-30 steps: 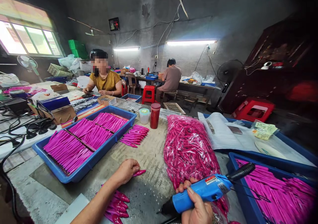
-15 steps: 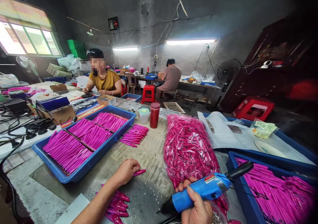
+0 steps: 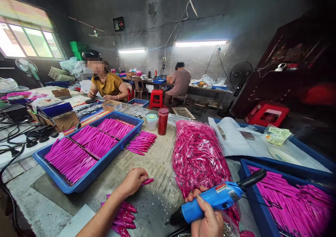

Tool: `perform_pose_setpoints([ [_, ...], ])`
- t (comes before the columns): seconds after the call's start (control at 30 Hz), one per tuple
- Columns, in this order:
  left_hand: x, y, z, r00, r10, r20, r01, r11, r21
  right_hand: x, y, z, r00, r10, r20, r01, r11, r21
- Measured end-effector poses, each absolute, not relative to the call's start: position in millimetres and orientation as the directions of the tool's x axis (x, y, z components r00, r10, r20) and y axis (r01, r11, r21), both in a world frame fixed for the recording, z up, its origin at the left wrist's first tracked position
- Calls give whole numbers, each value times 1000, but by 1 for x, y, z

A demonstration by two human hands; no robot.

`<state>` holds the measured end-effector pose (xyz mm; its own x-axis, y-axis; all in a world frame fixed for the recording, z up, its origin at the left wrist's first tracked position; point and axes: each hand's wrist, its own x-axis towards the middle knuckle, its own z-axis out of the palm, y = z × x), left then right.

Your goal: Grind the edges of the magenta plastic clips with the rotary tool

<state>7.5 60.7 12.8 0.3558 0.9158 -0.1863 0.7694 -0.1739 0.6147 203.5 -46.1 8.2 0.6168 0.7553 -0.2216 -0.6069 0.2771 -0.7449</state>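
Note:
My left hand (image 3: 135, 180) is closed, its fingers pinching a slim glossy pink pointed piece (image 3: 148, 182) low over the table. Gripped in my right hand (image 3: 208, 221) is a blue electric screwdriver (image 3: 216, 199), its black nose pointing down and left near the tabletop. Small shiny rings (image 3: 165, 203) lie scattered between the two hands. Beneath my left forearm a group of similar pink pieces (image 3: 125, 217) lies side by side, partly covered by the arm. A clear bag (image 3: 201, 153) full of glossy pink pieces stands just beyond the screwdriver.
A blue tray (image 3: 75, 188) of long pink pieces stands left, another blue tray (image 3: 253, 209) right. Behind my left hand lies a row of pink pieces (image 3: 141, 143), near a red lidded jar (image 3: 163, 122) and a small tub (image 3: 152, 122). A co-worker (image 3: 110, 84) sits across the table.
Both hands, the pink piece and the screwdriver look nearly unmoved. Across the table the co-worker's head has shifted left, and the person at the back has turned their head.

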Motion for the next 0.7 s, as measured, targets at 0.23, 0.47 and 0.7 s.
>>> perform_pose_setpoints([
  [0.23, 8, 58, 11, 346, 921, -181, 777, -173, 605, 206, -46, 5, 607, 767, -209, -605, 275, -747],
  [0.47, 5, 57, 5, 413, 900, -143, 764, -256, 592, 209, -46, -4, 588, 782, -206, -620, 272, -736],
  [0.7, 0, 52, 9, 515, 853, -86, 728, -382, 569, 203, -46, 11, 615, 741, -269, -641, 271, -718],
])
